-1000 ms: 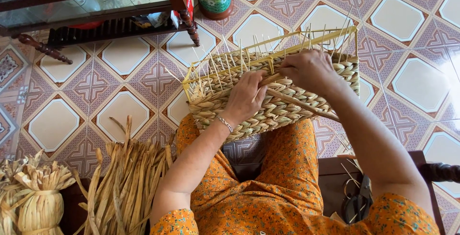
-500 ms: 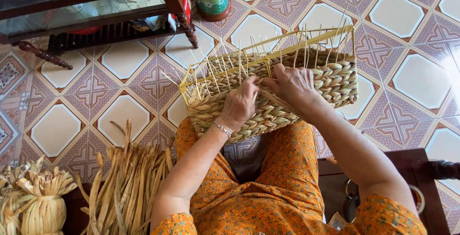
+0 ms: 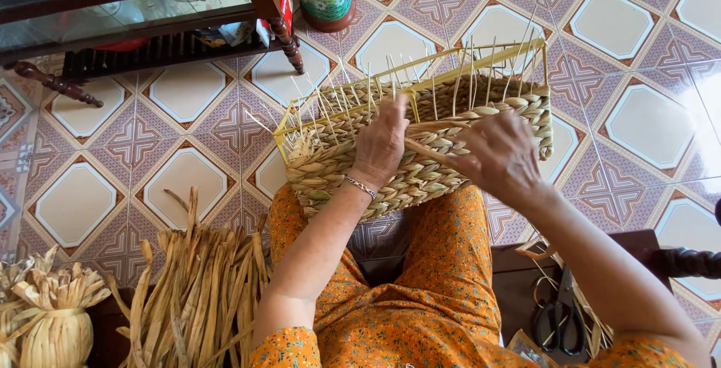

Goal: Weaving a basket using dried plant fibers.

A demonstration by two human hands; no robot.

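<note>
A patterned tile floor (image 3: 188, 180) fills the view, and over it, on the person's orange-clad knees (image 3: 420, 263), rests a half-woven basket (image 3: 451, 139) of braided straw on a yellow frame with thin stakes standing up from its rim. The left hand (image 3: 381, 144) lies on the basket's near wall with fingers together, hooked over the top edge, while the right hand (image 3: 499, 156) pinches a straw strand (image 3: 426, 152) against the weave. Loose dried leaves (image 3: 199, 285) lie by the left knee, scissors (image 3: 559, 319) by the right.
</note>
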